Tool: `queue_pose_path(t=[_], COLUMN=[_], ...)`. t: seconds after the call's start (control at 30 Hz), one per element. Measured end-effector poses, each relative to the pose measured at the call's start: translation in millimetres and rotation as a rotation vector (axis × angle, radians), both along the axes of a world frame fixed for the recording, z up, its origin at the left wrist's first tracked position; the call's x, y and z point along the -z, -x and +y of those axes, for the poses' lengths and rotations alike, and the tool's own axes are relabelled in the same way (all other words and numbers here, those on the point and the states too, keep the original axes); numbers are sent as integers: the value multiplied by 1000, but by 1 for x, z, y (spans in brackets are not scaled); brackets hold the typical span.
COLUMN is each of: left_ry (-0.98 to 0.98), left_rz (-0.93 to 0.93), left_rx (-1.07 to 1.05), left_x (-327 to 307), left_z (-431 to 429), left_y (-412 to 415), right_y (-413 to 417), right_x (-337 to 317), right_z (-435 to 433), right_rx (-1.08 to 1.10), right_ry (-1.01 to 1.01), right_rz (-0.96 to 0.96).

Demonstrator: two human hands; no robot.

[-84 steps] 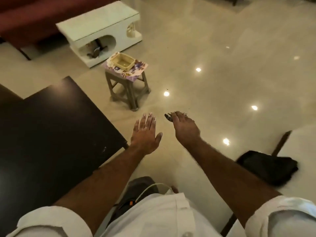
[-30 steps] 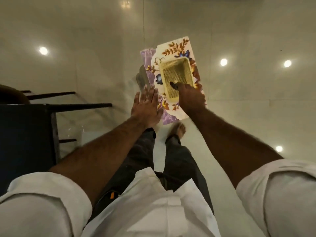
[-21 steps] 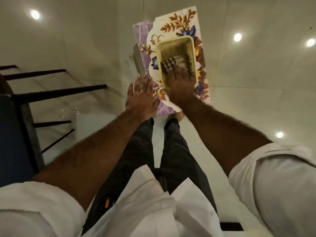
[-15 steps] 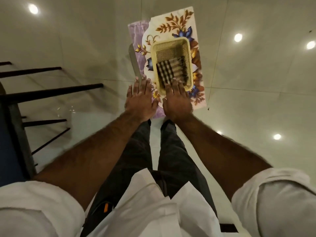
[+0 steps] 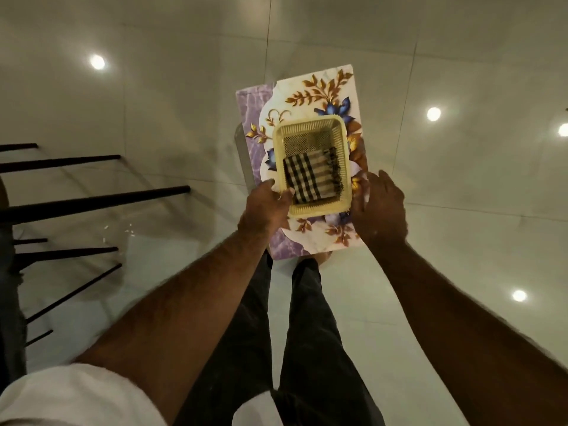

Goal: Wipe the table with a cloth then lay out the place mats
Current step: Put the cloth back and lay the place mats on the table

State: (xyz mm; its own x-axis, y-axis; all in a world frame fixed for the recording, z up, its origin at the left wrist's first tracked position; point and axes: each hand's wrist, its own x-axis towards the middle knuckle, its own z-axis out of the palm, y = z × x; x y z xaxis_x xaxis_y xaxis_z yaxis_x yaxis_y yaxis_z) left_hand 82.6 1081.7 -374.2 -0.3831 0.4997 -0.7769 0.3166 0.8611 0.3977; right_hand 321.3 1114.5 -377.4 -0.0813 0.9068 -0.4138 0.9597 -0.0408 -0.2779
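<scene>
The left hand [image 5: 266, 204] grips the near-left corner of a pale yellow mesh basket [image 5: 308, 122], with its fingers curled around the rim at about the basket's 7 o'clock. The right hand [image 5: 380, 207] is spread, its fingers fairly straight and together. Its palm is turned toward the basket's right wall at about 4 o'clock. It is just beside that wall, though I cannot tell whether it touches.

A folded black-and-white checked cloth [image 5: 310, 179] lies inside the basket, filling the near half and leaving the perforated bottom bare at the 12 o'clock end. The basket sits on a floral place mat [image 5: 322, 89] printed with gold leaves and blue flowers. This mat lies on top of a purple place mat [image 5: 255, 101], which shows along the 9 o'clock side and at the near-left corner. A grey edge of the surface [image 5: 240, 155] carrying them shows just left of the mats.

Around this is a glossy pale tiled floor [image 5: 172, 87] with round light reflections. Several dark bars [image 5: 92, 202] cross it out at 9 o'clock. The person's dark trousers [image 5: 310, 333] are at 6 o'clock, with a white sleeve [image 5: 76, 395] at the bottom left.
</scene>
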Motion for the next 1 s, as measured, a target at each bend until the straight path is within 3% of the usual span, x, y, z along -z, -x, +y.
queue_pose_path(t=[0.17,0.33,0.47,0.7,1.0], left_ry=[-96,-186,-259,-309,-330], left_rz=[58,70,48,10,5], left_rx=[34,-41,-160,-236,-229], left_x=[9,-8,-38,-104,-161], left_z=[-4,-8,-18,-53,-68], left_y=[-4,-6,1,14,15], right_y=[-30,-45,-47,-49,-57], right_x=[22,28,25,-2,-62], right_z=[3,-3,-5,-12,-22], right_rx=[270,405,513,642,624], right_ry=[319,473,465,583,435], right_rz=[61,149,257,688,678])
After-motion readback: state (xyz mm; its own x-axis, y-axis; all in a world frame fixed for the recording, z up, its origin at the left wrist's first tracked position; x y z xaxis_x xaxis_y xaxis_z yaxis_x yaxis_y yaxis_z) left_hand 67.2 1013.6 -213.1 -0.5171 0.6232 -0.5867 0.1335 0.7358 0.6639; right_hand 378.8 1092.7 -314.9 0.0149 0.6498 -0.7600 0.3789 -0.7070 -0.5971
